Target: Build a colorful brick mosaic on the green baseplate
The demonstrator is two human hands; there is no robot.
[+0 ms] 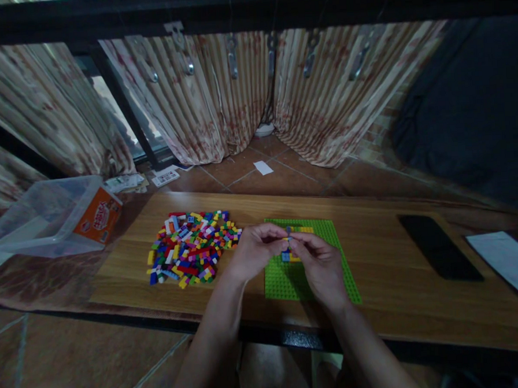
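My left hand (255, 249) and my right hand (326, 266) meet above a green studded baseplate (285, 286). Their thumbs and fingers are pinched together around a small blue-grey building brick (289, 231); the fingertips hide much of it, and I cannot tell whether it is one piece or more. Just below the fingertips, a light blue brick (285, 257) sits beside yellow ones on the plate. Toward the plate's back edge runs a row of yellow bricks (306, 229), partly covered by my right hand.
Left of the baseplate lies a heap of loose mixed-colour bricks (192, 249) on the wooden table (377, 303). A clear plastic box (47, 214) with an orange label stands at the far left. To the right are a black phone-like slab (439, 247) and white paper (508, 262).
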